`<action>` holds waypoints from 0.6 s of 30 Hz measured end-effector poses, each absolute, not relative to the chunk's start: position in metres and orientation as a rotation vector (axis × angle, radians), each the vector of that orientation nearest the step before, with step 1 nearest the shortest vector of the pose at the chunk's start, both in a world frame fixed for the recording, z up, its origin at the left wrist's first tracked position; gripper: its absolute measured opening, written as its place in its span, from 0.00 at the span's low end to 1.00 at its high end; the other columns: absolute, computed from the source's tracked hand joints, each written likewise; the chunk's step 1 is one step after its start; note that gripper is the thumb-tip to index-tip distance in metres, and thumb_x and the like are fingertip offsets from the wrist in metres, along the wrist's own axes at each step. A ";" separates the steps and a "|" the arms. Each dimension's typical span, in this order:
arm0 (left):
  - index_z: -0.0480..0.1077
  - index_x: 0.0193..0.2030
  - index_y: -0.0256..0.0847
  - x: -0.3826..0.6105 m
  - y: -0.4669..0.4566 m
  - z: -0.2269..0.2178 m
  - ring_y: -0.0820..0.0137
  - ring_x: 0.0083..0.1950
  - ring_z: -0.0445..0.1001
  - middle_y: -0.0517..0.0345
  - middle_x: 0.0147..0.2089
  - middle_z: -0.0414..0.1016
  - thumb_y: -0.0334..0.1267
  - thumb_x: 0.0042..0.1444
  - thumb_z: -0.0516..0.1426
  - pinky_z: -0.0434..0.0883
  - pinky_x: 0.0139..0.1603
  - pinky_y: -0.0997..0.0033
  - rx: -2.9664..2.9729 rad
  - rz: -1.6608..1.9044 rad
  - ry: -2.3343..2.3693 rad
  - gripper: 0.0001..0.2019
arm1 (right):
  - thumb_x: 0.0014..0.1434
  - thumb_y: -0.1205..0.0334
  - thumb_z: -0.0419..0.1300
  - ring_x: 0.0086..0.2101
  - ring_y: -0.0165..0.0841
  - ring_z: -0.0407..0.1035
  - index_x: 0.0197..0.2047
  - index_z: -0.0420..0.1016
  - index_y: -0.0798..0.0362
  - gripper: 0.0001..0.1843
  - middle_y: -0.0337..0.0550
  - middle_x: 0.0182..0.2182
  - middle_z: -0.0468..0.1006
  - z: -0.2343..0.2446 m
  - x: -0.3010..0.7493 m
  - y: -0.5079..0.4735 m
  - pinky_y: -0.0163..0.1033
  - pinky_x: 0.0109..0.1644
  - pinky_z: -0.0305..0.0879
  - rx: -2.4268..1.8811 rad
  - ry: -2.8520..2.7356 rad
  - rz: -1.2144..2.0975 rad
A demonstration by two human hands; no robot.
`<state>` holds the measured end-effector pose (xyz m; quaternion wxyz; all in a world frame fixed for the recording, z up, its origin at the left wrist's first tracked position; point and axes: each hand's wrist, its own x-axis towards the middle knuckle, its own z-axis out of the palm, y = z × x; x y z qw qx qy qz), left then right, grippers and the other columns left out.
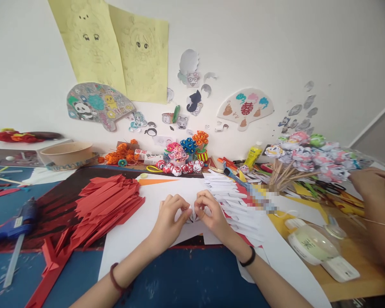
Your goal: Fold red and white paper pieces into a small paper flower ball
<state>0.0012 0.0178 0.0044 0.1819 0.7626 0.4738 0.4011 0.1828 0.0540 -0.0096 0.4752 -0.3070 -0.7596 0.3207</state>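
A small folded paper piece (pixel 192 216) sits at the middle of the desk (pixel 186 282), over a large white sheet (pixel 131 239). The left hand (pixel 170 219) and right hand (pixel 212 214) meet on it, fingertips pinching it from either side. A stack of white folded strips (pixel 231 194) lies just right of them and a pile of red folded strips (pixel 107 205) to the left. A glue gun (pixel 14 224) rests at the far left. Another person's hand (pixel 372 182) works near the paper flowers (pixel 308 156).

Left hand (pixel 168 218) and right hand (pixel 211 214) meet mid-table on the paper sheet (pixel 137 233), folded piece (pixel 192 216) pinched between them. Big strip pile (pixel 105 205) left of left hand, glue gun (pixel 13 224) further left. Small strip stack (pixel 231 192) behind right hand; flower bunch (pixel 308 156) back right, another person's hand (pixel 368 182) just right of it.
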 end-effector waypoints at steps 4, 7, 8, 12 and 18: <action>0.69 0.33 0.42 -0.001 0.019 0.008 0.66 0.39 0.63 0.58 0.34 0.70 0.45 0.66 0.52 0.59 0.44 0.65 1.952 1.242 1.274 0.13 | 0.54 0.49 0.68 0.42 0.36 0.71 0.57 0.63 0.47 0.32 0.45 0.46 0.72 -0.011 0.183 0.056 0.38 0.42 0.67 -0.777 -1.821 1.132; 0.71 0.33 0.43 -0.004 0.020 0.010 0.66 0.38 0.62 0.59 0.33 0.71 0.46 0.64 0.54 0.59 0.42 0.67 1.837 1.233 1.231 0.13 | 0.52 0.50 0.70 0.36 0.34 0.73 0.54 0.69 0.51 0.30 0.43 0.40 0.76 -0.012 0.181 0.055 0.38 0.40 0.68 -0.789 -1.804 1.372; 0.72 0.33 0.43 -0.005 0.020 0.011 0.66 0.38 0.62 0.59 0.34 0.71 0.47 0.63 0.55 0.59 0.42 0.67 1.816 1.229 1.224 0.13 | 0.52 0.51 0.71 0.34 0.33 0.72 0.52 0.71 0.52 0.27 0.42 0.38 0.76 -0.011 0.180 0.055 0.38 0.39 0.68 -0.791 -1.786 1.412; 0.70 0.31 0.42 -0.006 0.020 0.014 0.67 0.40 0.62 0.59 0.34 0.71 0.46 0.60 0.58 0.59 0.42 0.67 1.783 1.243 1.197 0.12 | 0.50 0.55 0.72 0.35 0.31 0.69 0.48 0.77 0.53 0.23 0.40 0.37 0.77 -0.003 0.179 0.051 0.36 0.40 0.66 -0.736 -1.797 1.420; 0.70 0.30 0.42 -0.003 0.014 0.016 0.68 0.39 0.62 0.59 0.35 0.69 0.43 0.60 0.58 0.60 0.42 0.68 1.732 1.280 1.187 0.10 | 0.48 0.56 0.73 0.37 0.34 0.69 0.46 0.79 0.55 0.22 0.39 0.36 0.78 0.004 0.180 0.050 0.37 0.44 0.65 -0.693 -1.853 1.325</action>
